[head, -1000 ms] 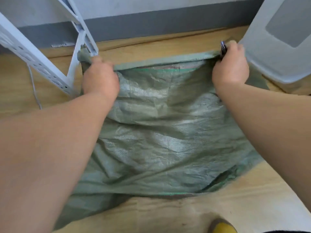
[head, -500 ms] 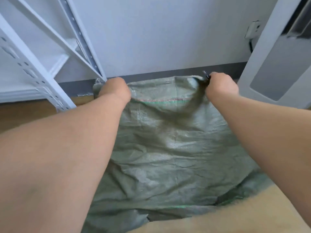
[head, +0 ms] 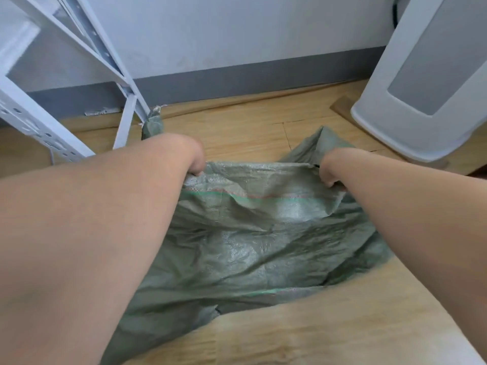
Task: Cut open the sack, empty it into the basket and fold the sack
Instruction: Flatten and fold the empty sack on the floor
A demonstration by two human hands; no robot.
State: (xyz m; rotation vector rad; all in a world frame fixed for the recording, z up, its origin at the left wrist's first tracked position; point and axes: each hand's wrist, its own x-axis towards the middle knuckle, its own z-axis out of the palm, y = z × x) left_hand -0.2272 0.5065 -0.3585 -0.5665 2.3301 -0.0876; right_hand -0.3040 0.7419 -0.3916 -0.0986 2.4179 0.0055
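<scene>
A green woven sack [head: 245,248] lies flat and crumpled on the wooden floor, its far part folded back toward me. My left hand [head: 193,160] grips the folded far edge at the left. At the right end of that edge my right hand [head: 329,172] grips the sack too, with a small dark object showing at its fingers. Both hands are bent downward, so the fingers are mostly hidden. Two corners of the sack poke out beyond the fold, one by the shelf leg [head: 152,125] and one at the right [head: 322,140].
A white metal shelf frame [head: 87,56] stands at the left, its leg close to the sack's corner. A white plastic basket [head: 421,83] stands at the right on the floor. A grey skirting and pale wall run across the back.
Both hands have pulled the sack's far edge from up by the wall toward me, folding the sack over itself. The camera has tipped down toward the floor.
</scene>
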